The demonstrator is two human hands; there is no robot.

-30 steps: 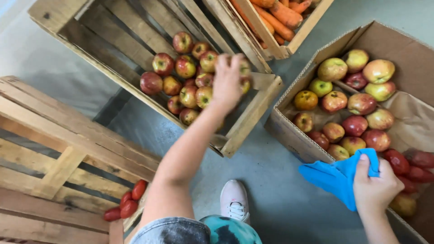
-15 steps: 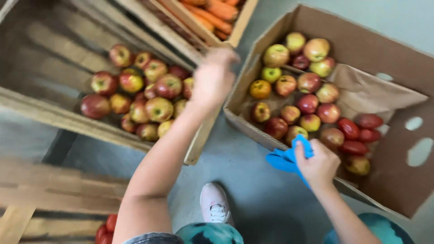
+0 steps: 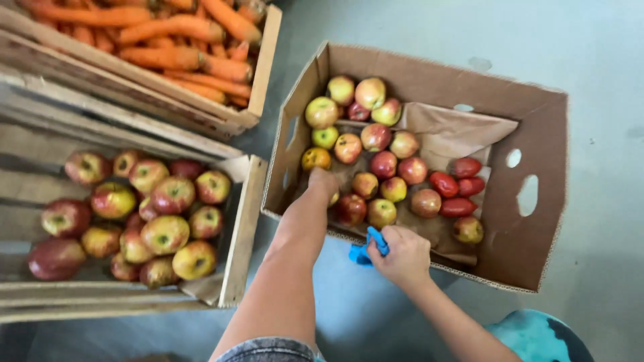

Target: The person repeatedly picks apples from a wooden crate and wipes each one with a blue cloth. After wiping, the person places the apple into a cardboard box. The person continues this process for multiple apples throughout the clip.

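The left hand (image 3: 323,182) is reaching into the brown cardboard box (image 3: 537,141), fingers curling on a yellow-red apple (image 3: 333,198) beneath them, best lifted gently, while the right hand (image 3: 402,255) is gripping a blue cloth (image 3: 365,248).

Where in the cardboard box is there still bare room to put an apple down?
In the cardboard box, the brown paper lining lies bare at the far right, between the red tomatoes and the wall with holes. The left half is crowded with apples, where the left hand reaches. The right hand holds a blue cloth at the near rim.
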